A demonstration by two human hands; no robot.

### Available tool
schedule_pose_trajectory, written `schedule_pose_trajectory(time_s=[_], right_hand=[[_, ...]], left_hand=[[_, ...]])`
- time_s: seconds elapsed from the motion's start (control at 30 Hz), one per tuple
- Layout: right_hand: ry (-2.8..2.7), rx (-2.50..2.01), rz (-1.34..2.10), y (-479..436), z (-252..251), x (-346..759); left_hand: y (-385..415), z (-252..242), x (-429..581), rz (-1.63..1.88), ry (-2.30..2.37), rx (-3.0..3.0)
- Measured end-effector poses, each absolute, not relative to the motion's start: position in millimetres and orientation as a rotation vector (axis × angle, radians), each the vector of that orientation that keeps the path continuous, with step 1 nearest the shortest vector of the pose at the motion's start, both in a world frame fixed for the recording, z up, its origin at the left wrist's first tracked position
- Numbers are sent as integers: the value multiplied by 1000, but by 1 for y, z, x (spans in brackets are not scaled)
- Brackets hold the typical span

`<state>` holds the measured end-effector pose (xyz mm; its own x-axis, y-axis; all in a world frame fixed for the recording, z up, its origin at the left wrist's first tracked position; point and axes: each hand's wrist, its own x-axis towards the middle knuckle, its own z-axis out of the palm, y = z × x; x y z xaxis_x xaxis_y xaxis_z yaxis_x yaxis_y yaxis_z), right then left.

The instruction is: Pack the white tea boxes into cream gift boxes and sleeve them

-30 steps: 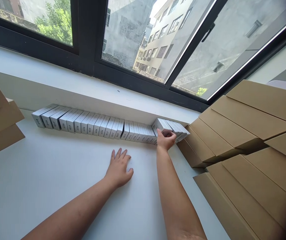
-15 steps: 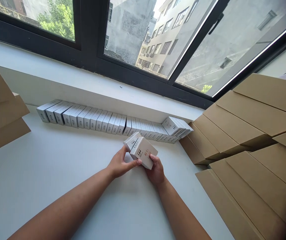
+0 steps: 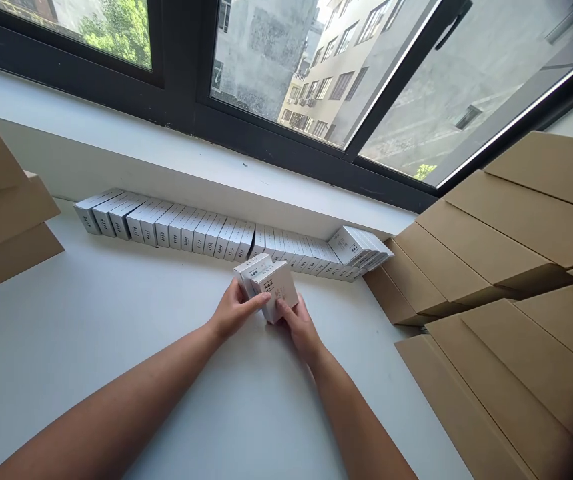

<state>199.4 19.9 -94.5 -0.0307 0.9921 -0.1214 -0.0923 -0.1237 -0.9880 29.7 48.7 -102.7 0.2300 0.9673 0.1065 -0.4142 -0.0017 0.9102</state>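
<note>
Together my two hands grip a small stack of pale printed boxes above the white table. My left hand is closed round the left side, its thumb lying across the front box. On the lower right, my right hand is closed with its thumb on the front face; its other fingers are partly hidden behind. The front box shows dark and reddish print, and at least one more box sits behind it to the left. Just beyond, a long row of similar boxes stands along the wall.
Several boxes lean on top of the row's right end. Large brown cardboard boxes are stacked at right, and more cardboard stands at left. The white table runs up to a ledge under a dark window frame.
The held boxes have moved slightly left and lie more closely together, turned more upright. My right hand has shifted left and its thumb has slid lower on the front box.
</note>
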Motion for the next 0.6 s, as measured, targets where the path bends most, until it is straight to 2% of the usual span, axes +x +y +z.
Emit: schedule_pose_trajectory(time_s=[0.1, 0.23, 0.33, 0.43, 0.6], right_hand=[[-1176, -1231, 1107, 18, -100, 194], [-1156, -1195, 1117, 21, -101, 202], [-945, -1157, 1180, 29, -98, 215], [-762, -1094, 1292, 34, -94, 223], [-776, -1097, 1585, 22, -89, 205]], left_hand=[[50, -106, 31, 1288, 764, 1000], [51, -104, 33, 1301, 842, 995], [53, -102, 30, 1282, 834, 949], [57, -101, 23, 1121, 747, 945], [56, -92, 16, 985, 564, 960]])
